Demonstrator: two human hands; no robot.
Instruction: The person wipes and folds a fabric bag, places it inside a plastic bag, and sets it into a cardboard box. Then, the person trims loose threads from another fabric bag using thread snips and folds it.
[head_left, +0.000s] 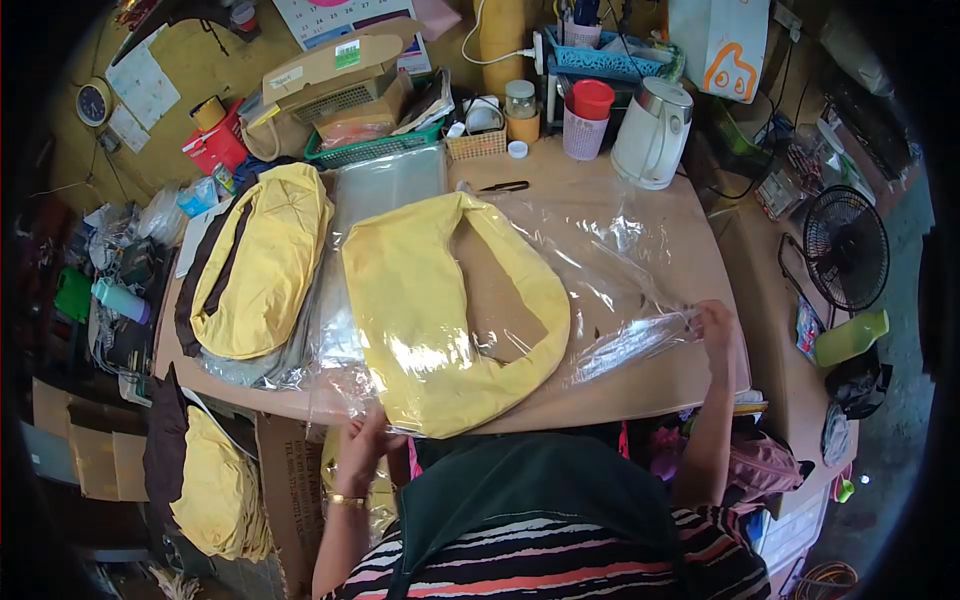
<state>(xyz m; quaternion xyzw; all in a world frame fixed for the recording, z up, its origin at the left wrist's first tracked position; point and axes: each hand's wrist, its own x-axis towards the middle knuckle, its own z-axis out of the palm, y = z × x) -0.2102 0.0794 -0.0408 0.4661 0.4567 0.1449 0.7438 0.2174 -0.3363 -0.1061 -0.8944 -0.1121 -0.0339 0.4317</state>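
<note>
Fingers of the left hand pinch together on clear plastic at the lower middle of the frame, beside the lower left corner of a yellow cloth bag; at right of centre, fingers of the right hand close on the far end of the same film, little gap showing between the tips.

At upper left, a folded yellow pile rests on the tabletop; at centre, the bag lies flat under the glossy film, its strap looping rightward, though whether film also runs beneath it is hard to tell; a dark slim tool sits just above, near the plastic; a white kettle stands at upper right.

Good handling here, by judgement, calls for a light, even pull, the left hand anchoring the corner while the right draws the slack straight; the strap's curve is best left flat and unfolded; a hard tug could crease the cloth or split the thin film; the creases at right merit smoothing outward, away from the cloth.
</note>
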